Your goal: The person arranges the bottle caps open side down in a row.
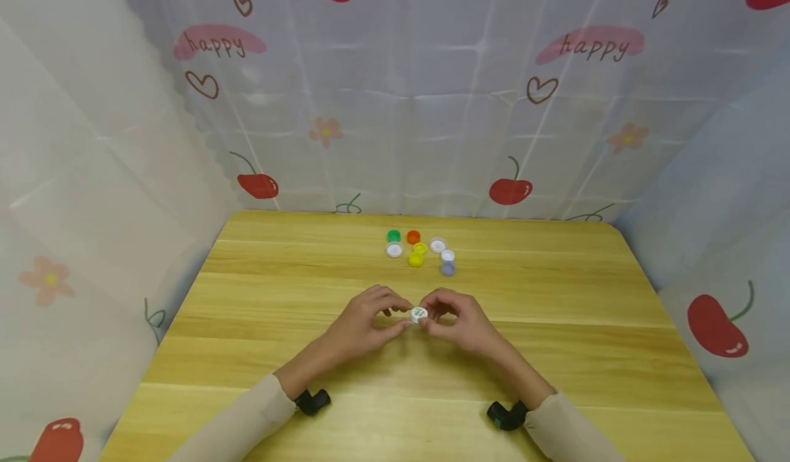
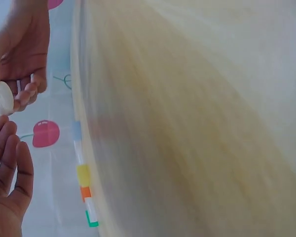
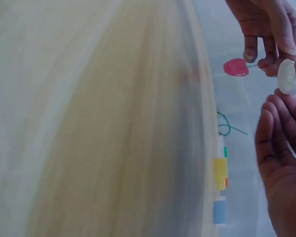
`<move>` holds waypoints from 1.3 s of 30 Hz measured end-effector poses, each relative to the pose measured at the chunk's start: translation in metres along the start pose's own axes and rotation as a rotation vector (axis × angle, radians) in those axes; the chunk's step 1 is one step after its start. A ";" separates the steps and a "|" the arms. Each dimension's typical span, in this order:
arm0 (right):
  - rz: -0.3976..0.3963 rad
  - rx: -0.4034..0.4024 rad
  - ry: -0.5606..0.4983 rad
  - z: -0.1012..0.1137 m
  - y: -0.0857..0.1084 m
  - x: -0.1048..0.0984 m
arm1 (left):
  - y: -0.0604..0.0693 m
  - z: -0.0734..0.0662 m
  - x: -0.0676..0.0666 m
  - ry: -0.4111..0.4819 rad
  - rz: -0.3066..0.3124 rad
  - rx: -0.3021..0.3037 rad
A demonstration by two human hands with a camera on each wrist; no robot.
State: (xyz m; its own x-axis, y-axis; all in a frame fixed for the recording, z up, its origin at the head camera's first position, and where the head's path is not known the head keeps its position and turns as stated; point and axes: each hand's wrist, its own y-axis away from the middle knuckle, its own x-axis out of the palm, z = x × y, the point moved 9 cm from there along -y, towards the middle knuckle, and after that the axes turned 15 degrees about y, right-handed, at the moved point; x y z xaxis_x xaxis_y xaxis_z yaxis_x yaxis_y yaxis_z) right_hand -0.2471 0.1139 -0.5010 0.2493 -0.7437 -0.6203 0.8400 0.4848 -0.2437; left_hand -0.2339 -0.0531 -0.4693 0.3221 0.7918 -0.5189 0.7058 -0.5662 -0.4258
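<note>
A small white round cap [image 1: 419, 315] with a green printed mark is held just above the table, between the two hands. My right hand [image 1: 461, 319] pinches it between thumb and index finger from the right. From the left, my left hand [image 1: 368, 316] has its thumb and index fingertips at the cap's edge, gripping it too. The left wrist view shows the white cap [image 2: 4, 98] tilted on edge, with the left hand's other fingers [image 2: 23, 170] fairly straight. In the right wrist view, the white cap [image 3: 287, 77] partly hides fingertips behind it.
Beyond the hands lie a green cap [image 1: 393, 236], an orange cap [image 1: 413, 237], two yellow caps [image 1: 415, 260], several white ones [image 1: 438, 245] and a grey-blue one [image 1: 448, 268]. A patterned curtain [image 1: 401, 153] borders the wooden table [image 1: 278, 270].
</note>
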 end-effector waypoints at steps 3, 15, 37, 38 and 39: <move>-0.061 -0.083 0.114 0.010 0.002 -0.005 | 0.001 0.004 0.001 0.024 -0.009 -0.028; -0.061 -0.167 0.189 0.020 0.004 -0.001 | 0.007 0.006 0.002 -0.011 -0.005 -0.020; 0.247 -0.096 0.528 0.047 -0.078 0.103 | 0.068 0.060 -0.065 -0.196 0.127 -0.264; 0.249 -0.100 0.537 0.049 -0.082 0.109 | 0.071 0.062 -0.069 -0.204 0.121 -0.271; 0.252 -0.104 0.545 0.051 -0.086 0.115 | 0.074 0.064 -0.074 -0.212 0.116 -0.279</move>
State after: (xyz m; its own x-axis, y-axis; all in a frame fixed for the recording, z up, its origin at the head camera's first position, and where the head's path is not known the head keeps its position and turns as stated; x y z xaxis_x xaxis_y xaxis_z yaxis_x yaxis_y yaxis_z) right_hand -0.2665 -0.0366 -0.5130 0.1291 -0.2707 -0.9540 0.7291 0.6780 -0.0937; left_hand -0.2460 -0.1677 -0.5097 0.2929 0.6444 -0.7064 0.8267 -0.5419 -0.1515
